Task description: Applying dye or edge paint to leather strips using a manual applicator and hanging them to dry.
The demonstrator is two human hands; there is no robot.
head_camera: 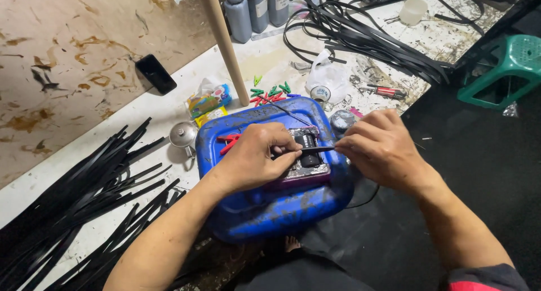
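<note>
On top of the blue canister (265,209), the left hand (253,156) and the right hand (380,147) both pinch one thin black strip (313,149) above a small block (307,170).

Left hand (255,156) and right hand (378,147) pinch, fingertips facing.

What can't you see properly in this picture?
- Head view: the fingertips of the left hand and right hand curl over the thin black strip, hiding their grip.
- The block on the blue jerrycan is half covered by the hands.
- The bottles are cut off by the top edge.
</note>
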